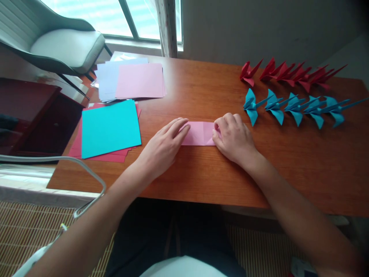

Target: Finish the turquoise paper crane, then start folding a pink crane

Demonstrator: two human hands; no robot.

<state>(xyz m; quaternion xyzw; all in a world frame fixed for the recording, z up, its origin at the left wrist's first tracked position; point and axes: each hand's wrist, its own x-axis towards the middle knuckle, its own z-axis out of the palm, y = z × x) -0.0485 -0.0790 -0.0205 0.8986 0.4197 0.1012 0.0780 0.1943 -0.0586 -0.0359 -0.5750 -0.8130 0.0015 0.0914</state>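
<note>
A folded strip of pink paper (199,134) lies flat on the table between my hands, with a vertical crease near its middle. My left hand (165,144) is closed over the strip's left end, thumb and fingertips close together on it. At the right end, my right hand (235,136) has curled fingers and a thumb pinching the paper. My fingers cover both ends of the strip, so the edges there are hidden.
Left of my hands, a turquoise sheet (111,129) lies on red sheets (117,157). Behind are pink (140,80) and pale blue sheets (107,79). Several red paper cranes (271,71) and blue paper cranes (250,105) stand in rows on the wooden table (201,177).
</note>
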